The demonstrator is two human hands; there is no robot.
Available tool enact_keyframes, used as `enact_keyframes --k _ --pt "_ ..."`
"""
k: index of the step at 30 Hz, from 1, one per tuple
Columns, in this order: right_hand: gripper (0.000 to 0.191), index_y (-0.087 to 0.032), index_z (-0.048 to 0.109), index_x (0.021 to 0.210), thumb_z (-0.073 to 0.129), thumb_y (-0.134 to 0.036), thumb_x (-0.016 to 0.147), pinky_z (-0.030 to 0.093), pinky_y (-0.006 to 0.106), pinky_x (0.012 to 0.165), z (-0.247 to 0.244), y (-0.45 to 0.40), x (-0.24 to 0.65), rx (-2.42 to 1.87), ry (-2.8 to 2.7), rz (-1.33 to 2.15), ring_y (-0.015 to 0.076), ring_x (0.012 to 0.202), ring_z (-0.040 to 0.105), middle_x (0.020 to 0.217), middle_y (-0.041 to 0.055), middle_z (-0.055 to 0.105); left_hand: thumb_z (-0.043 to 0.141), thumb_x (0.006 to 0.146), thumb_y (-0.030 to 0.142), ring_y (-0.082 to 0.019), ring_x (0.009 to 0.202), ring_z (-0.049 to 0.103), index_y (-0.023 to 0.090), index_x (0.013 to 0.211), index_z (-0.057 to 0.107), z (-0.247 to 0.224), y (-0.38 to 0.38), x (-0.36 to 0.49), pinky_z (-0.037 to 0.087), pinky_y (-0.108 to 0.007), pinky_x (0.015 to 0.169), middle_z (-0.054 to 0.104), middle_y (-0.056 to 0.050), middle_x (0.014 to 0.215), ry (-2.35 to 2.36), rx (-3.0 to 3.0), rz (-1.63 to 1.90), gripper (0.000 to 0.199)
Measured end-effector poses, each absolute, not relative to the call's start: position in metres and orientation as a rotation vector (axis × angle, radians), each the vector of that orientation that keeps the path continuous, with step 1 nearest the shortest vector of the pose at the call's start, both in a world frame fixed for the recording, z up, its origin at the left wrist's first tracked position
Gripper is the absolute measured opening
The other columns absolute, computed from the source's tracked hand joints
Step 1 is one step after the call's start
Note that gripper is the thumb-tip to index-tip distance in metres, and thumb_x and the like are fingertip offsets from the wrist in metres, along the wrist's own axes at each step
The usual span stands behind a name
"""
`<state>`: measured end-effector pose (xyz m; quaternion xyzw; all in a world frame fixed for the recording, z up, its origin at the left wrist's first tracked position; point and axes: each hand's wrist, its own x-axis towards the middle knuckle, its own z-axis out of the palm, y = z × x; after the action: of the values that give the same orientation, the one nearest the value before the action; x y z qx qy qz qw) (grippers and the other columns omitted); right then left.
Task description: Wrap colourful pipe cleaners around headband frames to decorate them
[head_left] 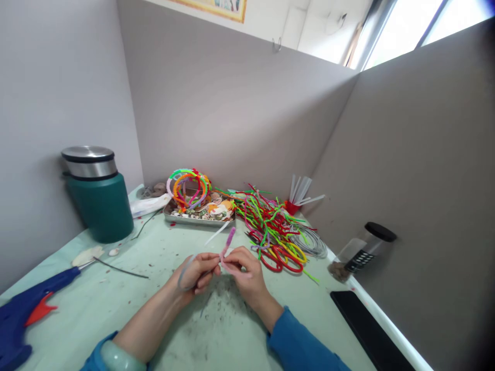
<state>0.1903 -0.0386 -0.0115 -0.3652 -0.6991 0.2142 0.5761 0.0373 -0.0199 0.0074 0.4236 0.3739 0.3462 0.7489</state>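
Both hands meet over the middle of the table. My left hand (199, 273) pinches a pink fuzzy stem (230, 238), and a thin grey-white strip (184, 273) curves over its fingers. My right hand (246, 268) grips the same pink stem from the other side, its fingers almost touching the left ones. One purplish-pink end of the stem points up; a paler part lies across my right fingers. Behind the hands, a metal tray (199, 221) holds shell-like pieces and a colourful ring (191, 188) of fuzzy stems.
Red-handled scissors (288, 259) lie by a pile of coloured stems (266, 216). A green bottle (99, 206) and a blue glue gun (38, 293) are at left. At right are a clear jar (359, 252) and a black slab (367, 327). Partition walls enclose the table.
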Motion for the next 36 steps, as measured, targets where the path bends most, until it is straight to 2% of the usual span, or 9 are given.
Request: enact_keyframes --k 7,10,13,17,23,27,30,33,36 --pt "0.011 -0.019 0.066 0.080 0.056 -0.016 0.079 0.043 0.025 0.059 -0.013 -0.043 0.188 -0.882 -1.669 0.443 0.0137 0.068 0.054 0.074 0.0036 0.056 0.063 0.067 0.036 -0.002 0.026 0.019 0.014 0.066 0.057 0.008 -0.025 0.041 0.014 -0.016 0.027 0.033 0.010 0.031 0.840 1.030 0.795 0.023" --pt "0.013 -0.019 0.067 0.080 0.055 -0.015 0.079 0.043 0.025 0.061 -0.014 -0.043 0.187 -0.923 -1.660 0.425 0.0138 0.069 0.055 0.076 0.0039 0.057 0.066 0.062 0.035 -0.001 0.027 0.024 0.012 0.067 0.059 0.016 -0.031 0.047 0.017 -0.017 0.028 0.046 0.006 0.039 0.925 1.024 0.863 0.025" --pt "0.014 -0.020 0.067 0.080 0.054 -0.015 0.078 0.043 0.025 0.060 -0.015 -0.043 0.186 -0.964 -1.632 0.418 0.0138 0.069 0.055 0.077 0.0037 0.058 0.069 0.059 0.036 -0.001 0.028 0.029 0.010 0.076 0.064 0.017 -0.032 0.050 0.021 -0.017 0.030 0.054 0.004 0.049 0.942 1.010 0.894 0.031" --pt "0.014 -0.020 0.067 0.078 0.054 -0.017 0.079 0.042 0.025 0.059 -0.014 -0.042 0.185 -0.962 -1.602 0.414 0.0146 0.069 0.055 0.074 0.0037 0.059 0.068 0.062 0.041 -0.003 0.030 0.032 0.011 0.089 0.067 0.007 -0.026 0.047 0.024 -0.017 0.031 0.053 0.003 0.047 0.907 1.070 0.899 0.041" --pt "0.013 -0.019 0.065 0.074 0.053 -0.017 0.080 0.041 0.026 0.060 -0.012 -0.043 0.187 -0.974 -1.616 0.420 0.0145 0.068 0.054 0.072 0.0030 0.059 0.069 0.062 0.042 -0.005 0.030 0.032 0.011 0.096 0.067 -0.002 -0.019 0.042 0.025 -0.017 0.032 0.046 0.005 0.038 0.927 1.121 0.872 0.047" --pt "0.006 -0.018 0.062 0.078 0.057 -0.021 0.077 0.041 0.025 0.057 -0.019 -0.040 0.187 -1.101 -1.521 0.440 0.0138 0.063 0.053 0.070 0.0018 0.059 0.067 0.064 0.040 -0.005 0.030 0.032 0.011 0.098 0.066 -0.001 -0.021 0.044 0.024 -0.017 0.032 0.046 0.006 0.037 0.959 1.139 0.875 0.044" --pt "0.012 -0.017 0.058 0.086 0.059 -0.024 0.076 0.042 0.025 0.057 -0.024 -0.036 0.187 -1.105 -1.446 0.527 0.0136 0.061 0.053 0.069 0.0009 0.058 0.063 0.068 0.039 -0.004 0.026 0.027 0.011 0.095 0.066 0.003 -0.025 0.044 0.021 -0.016 0.029 0.041 0.007 0.033 0.990 1.124 0.838 0.039" --pt "0.019 -0.018 0.055 0.097 0.057 -0.022 0.078 0.045 0.026 0.062 -0.024 -0.035 0.187 -1.016 -1.474 0.637 0.0146 0.068 0.057 0.080 0.0031 0.060 0.062 0.069 0.038 -0.004 0.025 0.024 0.011 0.092 0.065 0.005 -0.026 0.042 0.018 -0.016 0.027 0.039 0.008 0.032 0.976 1.071 0.808 0.035" --pt "0.018 -0.019 0.057 0.097 0.054 -0.020 0.079 0.045 0.026 0.066 -0.021 -0.037 0.189 -0.985 -1.549 0.655 0.0157 0.076 0.057 0.089 0.0053 0.060 0.063 0.068 0.037 -0.003 0.025 0.022 0.011 0.088 0.065 0.004 -0.024 0.039 0.015 -0.016 0.027 0.037 0.008 0.031 0.907 1.029 0.774 0.033"
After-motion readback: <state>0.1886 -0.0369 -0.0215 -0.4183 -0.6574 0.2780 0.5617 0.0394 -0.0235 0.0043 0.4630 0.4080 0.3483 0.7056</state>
